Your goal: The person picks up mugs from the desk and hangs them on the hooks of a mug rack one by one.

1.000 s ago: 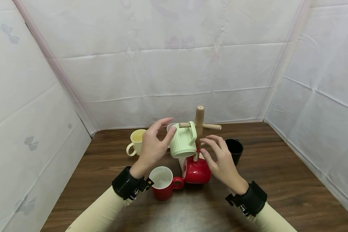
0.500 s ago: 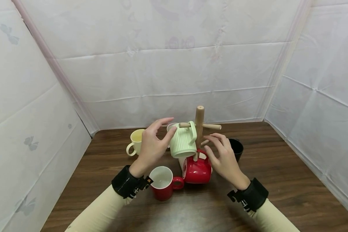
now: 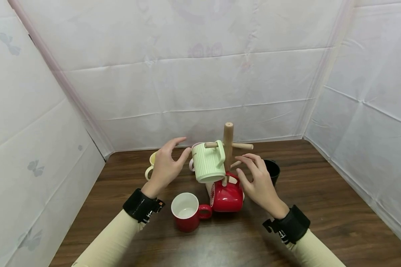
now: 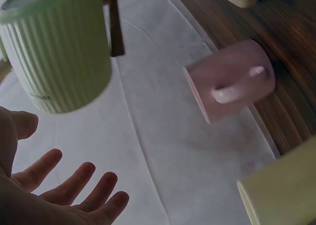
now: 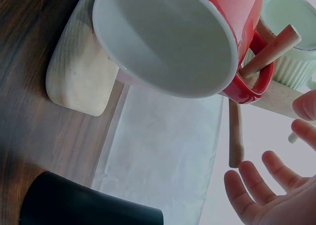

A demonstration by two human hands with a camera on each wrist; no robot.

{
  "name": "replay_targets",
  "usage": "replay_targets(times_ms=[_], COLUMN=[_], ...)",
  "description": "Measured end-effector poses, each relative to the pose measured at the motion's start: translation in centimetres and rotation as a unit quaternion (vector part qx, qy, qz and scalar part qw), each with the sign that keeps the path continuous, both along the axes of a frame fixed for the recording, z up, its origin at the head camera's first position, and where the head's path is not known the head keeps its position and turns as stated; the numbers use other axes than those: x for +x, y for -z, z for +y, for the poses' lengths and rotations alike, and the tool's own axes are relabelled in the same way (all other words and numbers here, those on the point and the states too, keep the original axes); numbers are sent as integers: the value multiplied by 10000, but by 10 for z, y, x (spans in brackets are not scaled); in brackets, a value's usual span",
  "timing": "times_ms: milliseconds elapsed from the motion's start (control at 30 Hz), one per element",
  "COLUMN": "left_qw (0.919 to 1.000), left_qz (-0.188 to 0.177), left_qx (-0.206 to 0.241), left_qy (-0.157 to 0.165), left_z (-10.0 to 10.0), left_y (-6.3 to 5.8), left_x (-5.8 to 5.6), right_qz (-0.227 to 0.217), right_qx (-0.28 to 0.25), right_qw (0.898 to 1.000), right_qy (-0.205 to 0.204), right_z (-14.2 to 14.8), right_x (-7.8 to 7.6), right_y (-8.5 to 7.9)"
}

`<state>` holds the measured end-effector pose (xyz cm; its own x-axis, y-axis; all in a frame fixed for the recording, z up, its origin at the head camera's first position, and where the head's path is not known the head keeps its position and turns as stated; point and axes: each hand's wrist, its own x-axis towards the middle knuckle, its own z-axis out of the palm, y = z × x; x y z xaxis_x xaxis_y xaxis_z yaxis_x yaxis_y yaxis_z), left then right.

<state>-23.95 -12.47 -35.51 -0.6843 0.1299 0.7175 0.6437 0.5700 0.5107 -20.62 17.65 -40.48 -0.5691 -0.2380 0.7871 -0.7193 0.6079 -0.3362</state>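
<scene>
Both hands, left (image 3: pixel 165 163) and right (image 3: pixel 258 183), spread beside the hanging green mug (image 3: pixel 208 162).

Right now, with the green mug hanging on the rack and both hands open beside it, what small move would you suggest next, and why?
Probably reach the left hand down to the red mug standing on the table. The green ribbed mug hangs by its handle on a peg of the wooden rack, neither hand touches it, and the right hand hovers by the hung red mug.

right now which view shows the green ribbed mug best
The head view: the green ribbed mug shows whole, hanging by its handle on a peg of the wooden rack. The left wrist view shows only its ribbed side, close up; the right wrist view catches just part of its rim and inside.
</scene>
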Motion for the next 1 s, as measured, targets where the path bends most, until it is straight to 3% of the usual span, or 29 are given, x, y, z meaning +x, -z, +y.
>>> replay_targets(times_ms=[267, 567, 1000], left_qw=[9987, 9952, 9828], left_qz=[52, -243, -726], left_qx=[-479, -899, -1613], left_qy=[-184, -305, -526], left_z=[-17, -31, -55], left_y=[15, 25, 46], left_x=[-14, -21, -36], right_qz=[-55, -50, -8], right_qx=[4, -23, -8], right_qw=[10000, 10000, 10000], right_qy=[13, 22, -20], right_z=[2, 2, 4], right_x=[2, 3, 3], right_y=[1, 3, 5])
